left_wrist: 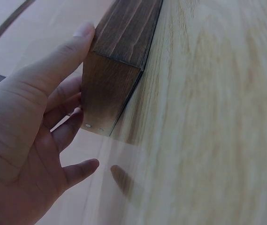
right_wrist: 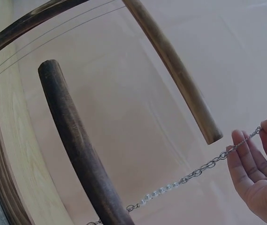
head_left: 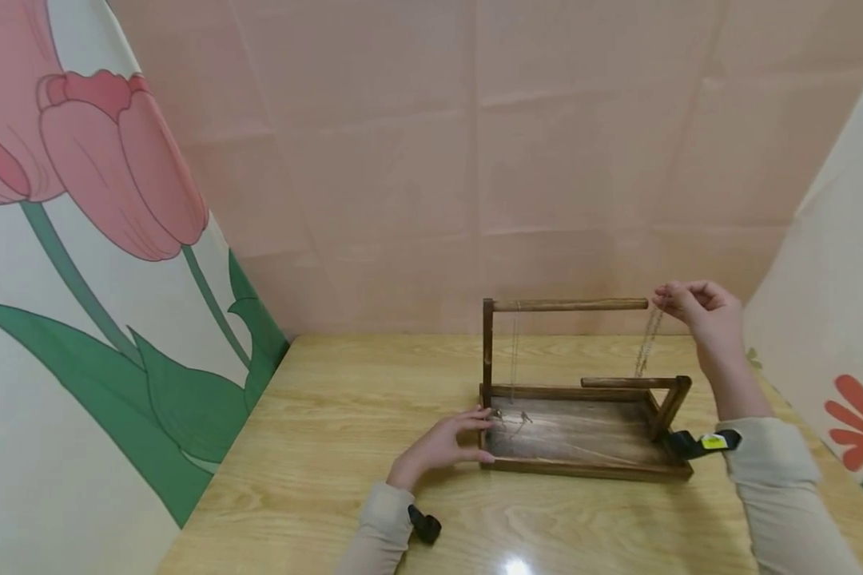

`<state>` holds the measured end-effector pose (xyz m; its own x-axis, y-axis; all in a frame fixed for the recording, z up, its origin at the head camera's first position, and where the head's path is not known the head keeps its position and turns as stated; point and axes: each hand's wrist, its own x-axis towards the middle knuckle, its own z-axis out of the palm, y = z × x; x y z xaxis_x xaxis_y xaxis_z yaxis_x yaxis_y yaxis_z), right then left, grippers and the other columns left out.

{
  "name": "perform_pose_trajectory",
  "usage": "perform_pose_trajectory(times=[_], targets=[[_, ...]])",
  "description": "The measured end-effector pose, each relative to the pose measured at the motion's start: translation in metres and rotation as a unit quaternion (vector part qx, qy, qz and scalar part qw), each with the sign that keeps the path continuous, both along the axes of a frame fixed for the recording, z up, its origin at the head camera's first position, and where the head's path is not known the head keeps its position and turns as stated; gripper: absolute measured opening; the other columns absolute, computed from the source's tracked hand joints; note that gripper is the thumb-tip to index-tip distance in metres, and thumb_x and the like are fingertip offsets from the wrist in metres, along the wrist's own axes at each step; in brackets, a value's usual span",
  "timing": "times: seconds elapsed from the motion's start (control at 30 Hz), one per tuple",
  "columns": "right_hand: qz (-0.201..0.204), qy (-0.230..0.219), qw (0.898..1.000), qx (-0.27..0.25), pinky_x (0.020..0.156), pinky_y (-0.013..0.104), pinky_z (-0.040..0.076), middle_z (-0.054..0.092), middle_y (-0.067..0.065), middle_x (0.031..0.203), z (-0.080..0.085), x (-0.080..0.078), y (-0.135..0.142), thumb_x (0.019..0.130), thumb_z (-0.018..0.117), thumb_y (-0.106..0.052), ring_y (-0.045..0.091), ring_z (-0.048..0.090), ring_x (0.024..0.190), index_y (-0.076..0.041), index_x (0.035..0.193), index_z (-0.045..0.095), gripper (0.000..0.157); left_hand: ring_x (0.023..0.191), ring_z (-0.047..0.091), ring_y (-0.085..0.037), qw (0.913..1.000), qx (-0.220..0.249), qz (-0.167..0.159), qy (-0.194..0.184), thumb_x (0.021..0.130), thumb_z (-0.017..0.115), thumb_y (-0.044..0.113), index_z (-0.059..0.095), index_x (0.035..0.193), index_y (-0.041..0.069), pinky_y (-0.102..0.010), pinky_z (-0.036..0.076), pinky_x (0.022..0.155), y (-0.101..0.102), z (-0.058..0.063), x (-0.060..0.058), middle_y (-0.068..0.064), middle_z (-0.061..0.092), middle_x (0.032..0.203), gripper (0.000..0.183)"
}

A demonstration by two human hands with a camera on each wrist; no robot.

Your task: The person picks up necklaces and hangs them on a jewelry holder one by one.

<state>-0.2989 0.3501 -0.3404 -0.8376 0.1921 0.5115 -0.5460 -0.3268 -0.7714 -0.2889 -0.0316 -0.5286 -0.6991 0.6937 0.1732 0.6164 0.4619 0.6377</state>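
Note:
A dark wooden jewelry stand (head_left: pixel 568 471) with a tray base and two bars stands on the table. My left hand (head_left: pixel 446 441) grips the tray's left end, thumb at the near corner; in the left wrist view the thumb (left_wrist: pixel 53 61) lies against the wood. My right hand (head_left: pixel 705 307) is raised just right of the upper bar's free end (right_wrist: pixel 208 133). Between thumb and fingertips it pinches one end of a silver chain with clear beads (right_wrist: pixel 161 190). The chain slants down to the lower bar (right_wrist: pixel 84 150); whether it loops round that bar I cannot tell.
A thin necklace (head_left: pixel 515 351) hangs from the upper bar's left part, its lower end in the tray. The wood-grain table (head_left: pixel 331 415) stretches left and in front. A pink backdrop (head_left: pixel 374 176) rises behind, with flower-printed cloth (head_left: pixel 122 168) at the left.

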Motion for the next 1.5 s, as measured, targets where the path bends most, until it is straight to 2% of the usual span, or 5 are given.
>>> perform_pose_trajectory(times=[0.4, 0.63, 0.93, 1.17, 1.5], targets=[[-0.007, -0.017, 0.999, 0.029, 0.068, 0.026, 0.052, 0.067, 0.012, 0.081, 0.005, 0.001, -0.006, 0.082, 0.055, 0.003, 0.019, 0.065, 0.071, 0.009, 0.083, 0.051, 0.007, 0.131, 0.02, -0.011, 0.9999, -0.005, 0.003, -0.01, 0.073, 0.057, 0.054, 0.043, 0.13, 0.019, -0.044, 0.024, 0.104, 0.0, -0.003, 0.003, 0.008, 0.026, 0.143, 0.068], [-0.018, -0.029, 0.998, 0.053, 0.067, 0.023, 0.053, 0.068, 0.011, 0.083, 0.009, 0.002, -0.01, 0.082, 0.056, -0.001, 0.018, 0.065, 0.071, 0.009, 0.084, 0.051, 0.011, 0.131, 0.021, -0.012, 0.9999, -0.005, 0.005, -0.013, 0.073, 0.058, 0.053, 0.044, 0.129, 0.019, -0.044, 0.026, 0.103, 0.0, -0.001, 0.005, 0.008, 0.026, 0.142, 0.067], [-0.027, -0.017, 0.997, 0.068, 0.065, 0.023, 0.053, 0.068, 0.01, 0.082, 0.013, -0.003, -0.02, 0.082, 0.056, 0.0, 0.018, 0.065, 0.066, 0.011, 0.083, 0.05, 0.013, 0.131, 0.022, -0.011, 1.0, -0.005, 0.004, -0.006, 0.073, 0.057, 0.054, 0.044, 0.129, 0.019, -0.043, 0.027, 0.103, 0.0, -0.004, 0.003, 0.008, 0.027, 0.142, 0.067], [-0.028, -0.012, 0.996, 0.083, 0.066, 0.023, 0.053, 0.068, 0.01, 0.082, 0.013, -0.007, -0.026, 0.082, 0.056, 0.0, 0.017, 0.065, 0.066, 0.013, 0.083, 0.048, 0.015, 0.131, 0.02, -0.009, 0.9998, -0.006, 0.006, -0.018, 0.073, 0.056, 0.056, 0.043, 0.13, 0.02, -0.044, 0.025, 0.104, -0.001, 0.0, 0.004, 0.009, 0.026, 0.142, 0.069], [-0.035, -0.01, 0.994, 0.101, 0.064, 0.021, 0.053, 0.068, 0.009, 0.083, 0.014, -0.008, -0.036, 0.082, 0.056, -0.002, 0.016, 0.064, 0.066, 0.013, 0.084, 0.048, 0.017, 0.131, 0.019, -0.008, 0.9999, -0.005, 0.004, -0.015, 0.074, 0.057, 0.055, 0.043, 0.13, 0.02, -0.044, 0.026, 0.103, -0.001, 0.002, 0.002, 0.009, 0.026, 0.143, 0.068]])
